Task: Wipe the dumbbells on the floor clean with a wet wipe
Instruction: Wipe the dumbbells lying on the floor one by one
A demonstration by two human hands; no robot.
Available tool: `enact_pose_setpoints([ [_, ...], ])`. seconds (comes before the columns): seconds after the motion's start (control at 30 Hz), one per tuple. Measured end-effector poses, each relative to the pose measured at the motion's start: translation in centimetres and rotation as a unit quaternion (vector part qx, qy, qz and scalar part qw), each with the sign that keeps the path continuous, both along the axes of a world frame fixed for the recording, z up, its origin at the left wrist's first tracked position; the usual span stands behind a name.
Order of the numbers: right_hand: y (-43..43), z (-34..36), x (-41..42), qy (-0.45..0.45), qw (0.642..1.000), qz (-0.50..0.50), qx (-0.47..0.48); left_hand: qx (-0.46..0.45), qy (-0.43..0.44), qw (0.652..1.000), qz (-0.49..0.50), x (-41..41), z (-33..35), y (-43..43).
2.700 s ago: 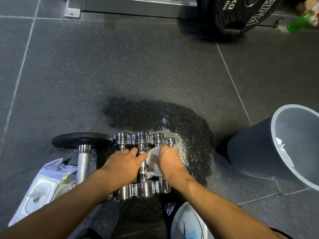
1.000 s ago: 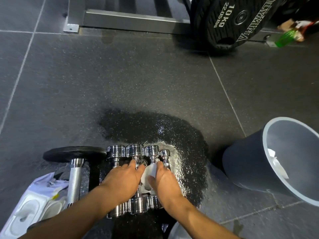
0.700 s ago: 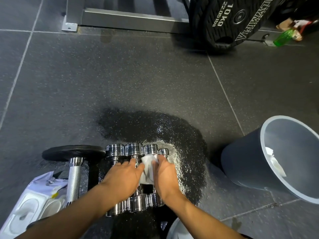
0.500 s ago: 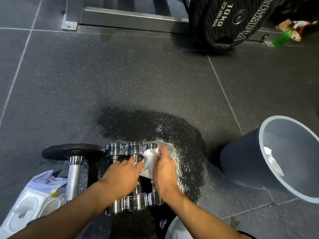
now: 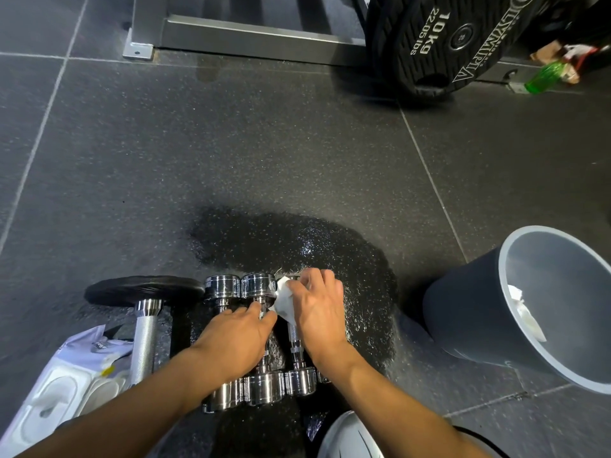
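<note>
Head view looks down at a row of shiny dumbbells (image 5: 261, 338) lying side by side on the dark floor (image 5: 231, 153). They sit by a wet patch (image 5: 297, 246) that sparkles. The right hand (image 5: 319, 312) has its fingers curled in a tight grip on a white wet wipe (image 5: 284, 300), and it presses the wipe on the far end of a dumbbell near the right of the row. The left hand (image 5: 234, 338) lies flat on the dumbbell bars with its fingers fairly straight, holding nothing. A bigger dumbbell with a black plate (image 5: 143, 289) lies just left of the row. Beside that is a white wipes pack (image 5: 66, 378); its small writing is too blurry to read. A grey bin (image 5: 479, 312) with white wipes inside stands on the right. Far back leans a black weight plate (image 5: 439, 44) that says "10 KG", "22.05 lbs" and "OLYMPIA". A green bottle (image 5: 542, 77) lies next to it.
</note>
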State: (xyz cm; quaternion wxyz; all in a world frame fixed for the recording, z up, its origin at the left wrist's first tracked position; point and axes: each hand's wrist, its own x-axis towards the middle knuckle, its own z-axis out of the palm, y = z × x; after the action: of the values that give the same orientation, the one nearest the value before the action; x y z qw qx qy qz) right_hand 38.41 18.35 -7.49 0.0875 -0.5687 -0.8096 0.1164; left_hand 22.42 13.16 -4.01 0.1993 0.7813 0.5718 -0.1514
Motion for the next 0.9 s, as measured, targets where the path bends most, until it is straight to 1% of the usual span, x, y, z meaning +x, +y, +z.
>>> enact_pose_setpoints([
  [0.13,-2.4,-1.3,0.1,0.037,0.998,0.037,-0.048,0.010,-0.005,1.000,0.003,-0.1,-0.2,-0.1],
  [0.3,-4.1,-1.0,1.3,0.057,0.995,0.069,-0.035,0.014,-0.010,1.000,0.000,-0.2,-0.4,-0.2],
  [0.33,-4.3,-0.6,1.7,0.056,0.994,0.086,-0.041,0.012,-0.010,1.000,0.000,-0.2,-0.4,-0.2],
  [0.4,-4.7,0.0,2.4,0.023,0.989,0.128,-0.073,0.011,-0.007,1.000,0.002,-0.2,-0.4,-0.1],
  [0.43,-4.8,0.3,2.8,0.016,0.984,0.139,-0.112,0.011,-0.006,1.000,0.003,-0.2,-0.4,-0.1],
  [0.47,-4.8,0.7,3.2,0.021,0.975,0.143,-0.172,0.010,-0.006,1.000,0.003,-0.2,-0.5,-0.1],
  [0.53,-4.1,1.5,4.1,0.056,0.950,0.129,-0.279,0.007,-0.007,1.000,0.002,-0.2,-0.5,-0.1],
  [0.6,-3.0,2.4,5.0,0.120,0.921,0.066,-0.365,0.008,-0.009,1.000,0.002,-0.2,-0.5,-0.1],
  [0.63,-2.5,2.8,5.3,0.167,0.906,0.021,-0.389,0.009,-0.013,1.000,0.004,-0.3,-0.5,-0.1],
  [0.67,-2.0,3.1,5.6,0.212,0.903,-0.022,-0.373,0.009,-0.018,1.000,0.007,-0.4,-0.5,-0.1],
  [0.73,-0.9,3.3,6.1,0.274,0.924,-0.103,-0.246,0.009,-0.028,1.000,0.009,-0.5,-0.6,-0.1],
  [0.77,-0.3,3.2,6.2,0.299,0.926,-0.137,-0.185,0.009,-0.034,0.999,0.011,-0.5,-0.6,0.0],
  [0.8,0.2,3.0,6.1,0.315,0.924,-0.160,-0.148,0.008,-0.039,0.999,0.012,-0.6,-0.6,0.0],
  [0.83,0.7,2.7,6.1,0.322,0.921,-0.171,-0.138,0.007,-0.043,0.999,0.011,-0.7,-0.6,0.2],
  [0.9,1.1,2.2,5.9,0.294,0.925,-0.171,-0.168,0.004,-0.048,0.999,0.009,-0.9,-0.6,0.4],
])
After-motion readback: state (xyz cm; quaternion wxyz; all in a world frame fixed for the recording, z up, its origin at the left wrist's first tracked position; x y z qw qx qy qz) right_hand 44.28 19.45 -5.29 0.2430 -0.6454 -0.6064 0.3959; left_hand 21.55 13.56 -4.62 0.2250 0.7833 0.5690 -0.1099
